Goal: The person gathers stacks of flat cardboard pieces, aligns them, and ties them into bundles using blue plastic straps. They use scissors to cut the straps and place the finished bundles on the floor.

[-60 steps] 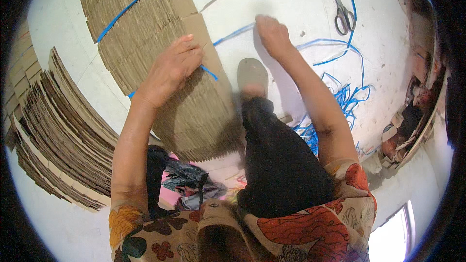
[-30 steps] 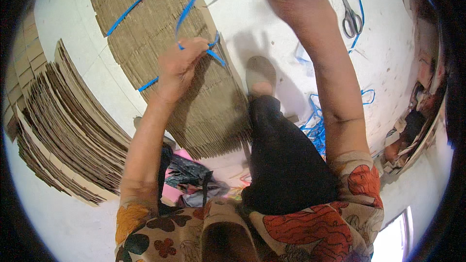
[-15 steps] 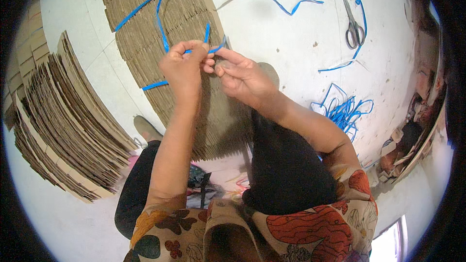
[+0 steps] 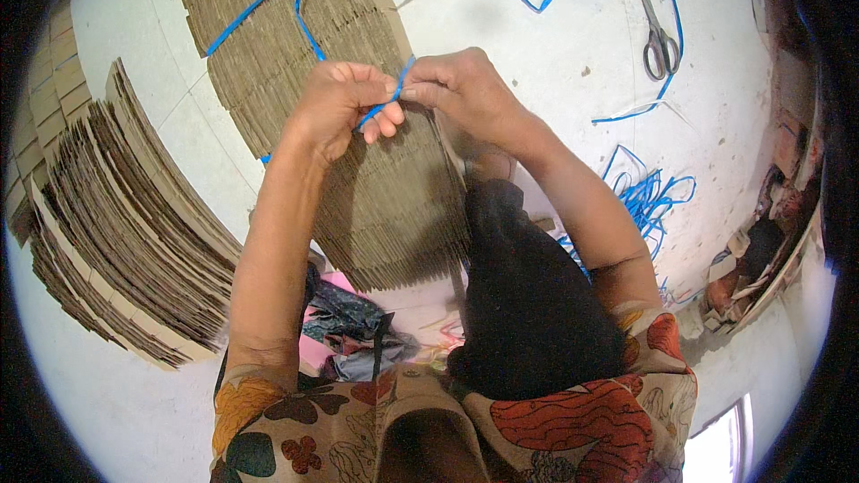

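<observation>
A long stack of brown corrugated cardboard pieces lies on the floor in front of me, between my legs. Blue plastic strap runs across and around the stack. Above its middle, my left hand pinches the strap between thumb and fingers, and a short length hangs over the fingers. My right hand, close beside it, grips the same strap near its end with thumb and forefinger. The fingertips of both hands almost meet at the crossing of the strap, and whether a knot sits there I cannot tell.
Black-handled scissors lie on the pale floor at the right, beside a loose strap length. A tangled heap of blue strap is nearer. More cardboard stacks stand at the left. Cloth lies below the stack.
My right hand has turned over, knuckles now upward, and takes the strap by its end. My left hand has rolled open somewhat, its lower fingers showing. My left forearm has shifted left.
</observation>
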A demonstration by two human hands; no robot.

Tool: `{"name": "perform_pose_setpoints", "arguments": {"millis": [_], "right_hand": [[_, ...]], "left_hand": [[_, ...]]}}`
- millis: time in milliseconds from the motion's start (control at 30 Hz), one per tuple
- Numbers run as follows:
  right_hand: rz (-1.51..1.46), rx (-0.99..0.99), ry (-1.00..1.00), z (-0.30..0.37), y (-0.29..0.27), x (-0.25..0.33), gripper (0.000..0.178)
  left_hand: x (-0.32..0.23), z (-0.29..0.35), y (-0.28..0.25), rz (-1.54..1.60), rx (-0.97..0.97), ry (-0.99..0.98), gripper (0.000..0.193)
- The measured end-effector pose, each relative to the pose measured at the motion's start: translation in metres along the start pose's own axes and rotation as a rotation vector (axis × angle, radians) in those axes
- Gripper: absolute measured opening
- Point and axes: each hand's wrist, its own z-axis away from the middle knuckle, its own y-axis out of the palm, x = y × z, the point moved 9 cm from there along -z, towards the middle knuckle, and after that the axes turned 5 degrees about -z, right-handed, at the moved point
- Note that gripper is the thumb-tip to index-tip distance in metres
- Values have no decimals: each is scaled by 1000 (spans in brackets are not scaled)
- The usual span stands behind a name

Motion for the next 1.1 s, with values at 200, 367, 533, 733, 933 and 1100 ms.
{"name": "perform_pose_setpoints", "arguments": {"millis": [200,367,533,733,933,1100], "right_hand": [[560,-18,-248,-4,-7,-17,19],[-259,52,298,0,-3,-64,17],[-1138,-139,328,-7,14,-72,23],[-1004,41,348,-23,18,-49,27],[-660,158,450,-27,12,-66,31],[-1107,-63,455,-9,20,-82,26]], "left_hand": [[-39,40,-6,-1490,-323,642,8],[-39,64,-21,-1189,-360,685,18],[-21,25,-12,-63,-17,556,25],[-17,13,-10,127,15,413,33],[-6,23,-34,-284,-67,486,31],[2,24,-38,-232,-175,574,32]]}}
